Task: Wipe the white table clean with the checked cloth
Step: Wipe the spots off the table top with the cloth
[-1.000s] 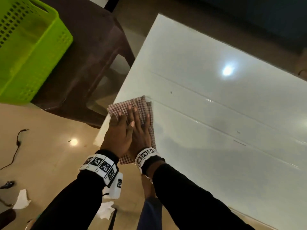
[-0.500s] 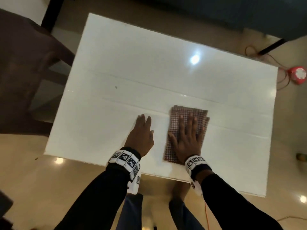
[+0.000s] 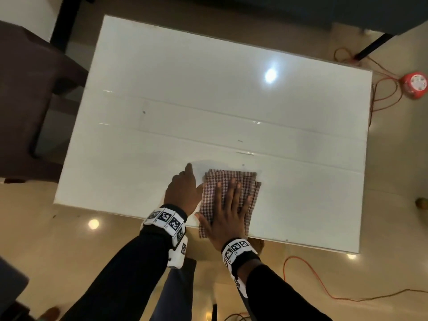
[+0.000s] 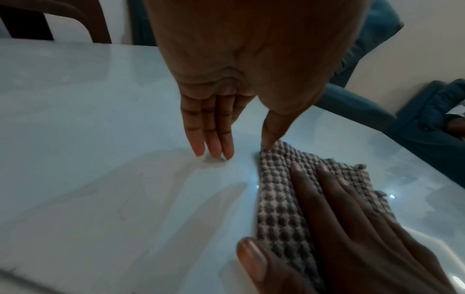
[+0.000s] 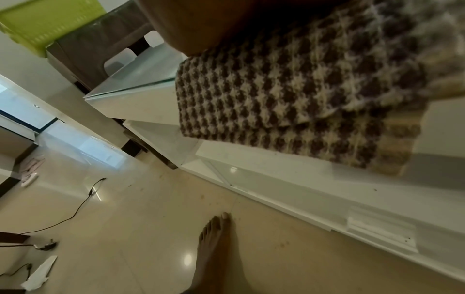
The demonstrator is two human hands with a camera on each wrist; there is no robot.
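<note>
Folded brown-and-white checked cloth (image 3: 231,195), as I view it: lying flat on the glossy white desk (image 3: 208,100) near its front edge, one end overhanging that edge. Desk rectangular, faint specks visible.

Brown-and-cream checked cloth (image 3: 231,193), glossy white table (image 3: 208,100), lime-green basket (image 5: 48,21), orange cable (image 3: 308,281)

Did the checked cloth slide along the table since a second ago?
Yes. The brown-and-white checked cloth slid right along the glossy white table's near edge, from the left corner to about its middle, under the right hand.
</note>
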